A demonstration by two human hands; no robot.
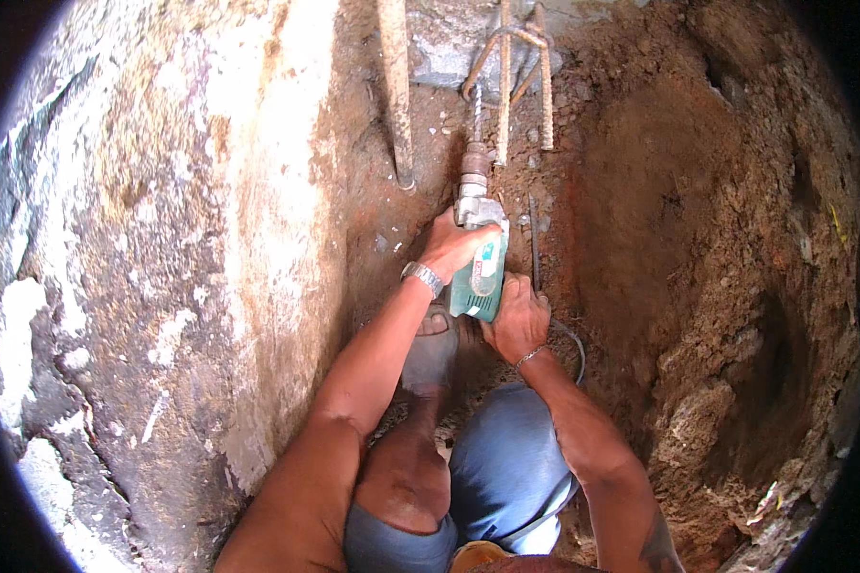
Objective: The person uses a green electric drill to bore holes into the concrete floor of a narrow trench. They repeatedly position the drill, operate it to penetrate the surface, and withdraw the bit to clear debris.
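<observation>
While a stained, whitish wall [277,191] fills the left of the frame and rough brown earth [698,191] the right, a green drill [485,277] sits at centre, its bit [478,107] pointing toward grey concrete [440,59] at top centre. The left hand [449,246] wraps its front; the right hand [519,315] curls closed around its rear handle, largely hidden.

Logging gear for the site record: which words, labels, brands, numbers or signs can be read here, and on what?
Drill, pale label on the green housing: marks too small and blurred to quote.
Drill, small red patch on the same housing: any lettering too small to quote.
Elsewhere: no text or signs that I can make out.
</observation>
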